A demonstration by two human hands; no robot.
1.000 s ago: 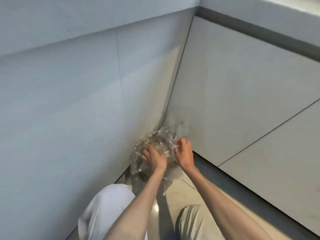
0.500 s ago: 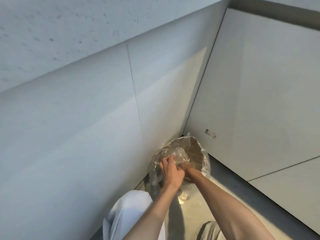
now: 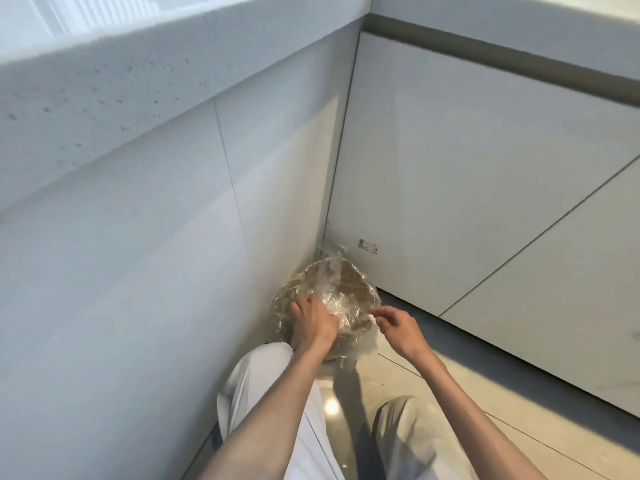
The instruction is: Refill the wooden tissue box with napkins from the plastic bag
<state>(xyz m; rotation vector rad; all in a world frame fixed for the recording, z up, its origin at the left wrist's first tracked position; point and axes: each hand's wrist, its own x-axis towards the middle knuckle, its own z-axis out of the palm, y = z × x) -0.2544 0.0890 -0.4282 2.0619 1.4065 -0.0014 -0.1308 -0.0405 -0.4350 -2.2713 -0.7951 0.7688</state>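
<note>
The left hand (image 3: 313,318) grips the plastic bag (image 3: 334,292); the right hand (image 3: 398,327) pinches its edge over a basket (image 3: 356,282).

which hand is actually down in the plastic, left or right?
The left hand: its fingers are buried in the crumpled clear plastic bag. The right hand hovers beside it, fingers loosely curled at the bag's edge.
</note>
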